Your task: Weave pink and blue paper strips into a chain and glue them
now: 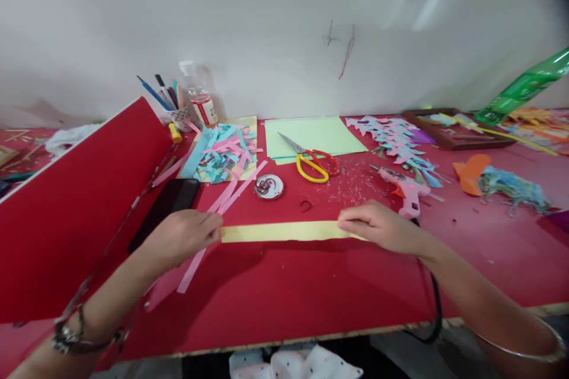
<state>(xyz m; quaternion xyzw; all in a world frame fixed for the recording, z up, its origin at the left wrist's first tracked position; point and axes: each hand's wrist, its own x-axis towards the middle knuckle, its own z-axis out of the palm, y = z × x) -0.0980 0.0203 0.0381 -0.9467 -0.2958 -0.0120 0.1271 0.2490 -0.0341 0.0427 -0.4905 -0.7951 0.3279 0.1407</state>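
Note:
A pale yellow paper strip [280,231] is stretched level just above the red table. My left hand [180,237] pinches its left end, and the fingers of my right hand [377,226] are closed on the right end. Pink paper strips [202,249] lie beneath and beside my left hand. Behind the yellow strip sit a small round dish [269,187] with dark red curls in it and scissors [311,163] with yellow and red handles. A pink glue gun [406,189] rests behind my right hand, its dark cord running down over the table edge.
A red board [89,207] leans along the left, beside a black phone [164,210]. Farther back are a pen cup [179,116], a plastic bottle [200,95], cut paper pieces [222,151] and pale green sheets [329,133]. A brown tray [466,141] and green bottle [520,92] stand right.

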